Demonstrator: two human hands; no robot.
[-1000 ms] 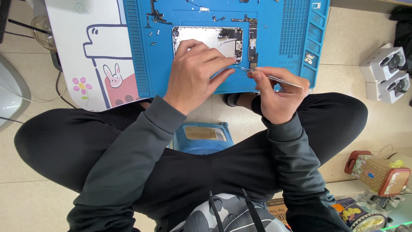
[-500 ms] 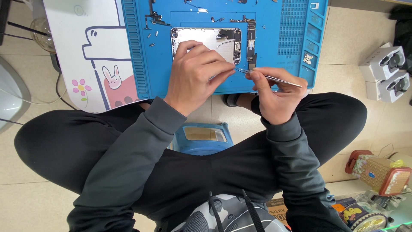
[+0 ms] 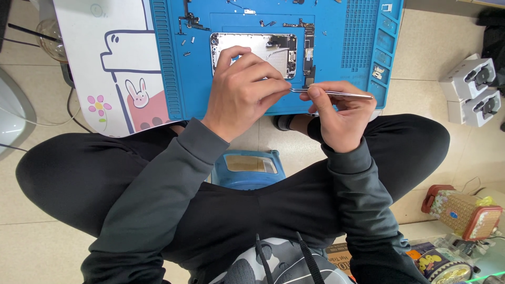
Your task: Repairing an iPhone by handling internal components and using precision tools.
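An opened phone housing [image 3: 263,48] lies flat on a blue repair mat [image 3: 342,31]. My left hand [image 3: 243,89] rests on the housing's near edge, fingers curled and pressing it down. My right hand [image 3: 339,113] pinches metal tweezers [image 3: 336,93] that lie almost level, with their tip pointing left toward my left fingertips at the housing's lower right corner. A narrow black part [image 3: 309,50] sits on the mat just right of the housing. Whatever is under the tweezer tip is hidden by my fingers.
Small screws and loose parts [image 3: 189,23] lie scattered on the mat's upper left. A white desk pad with cartoon drawings [image 3: 100,63] lies left of the mat. A blue stool [image 3: 248,168] shows between my legs. White boxes [image 3: 473,89] and a basket [image 3: 463,210] stand on the floor to the right.
Both hands stay at the housing's near edge. The tweezers have levelled out a little and their tip has come closer to my left fingertips.
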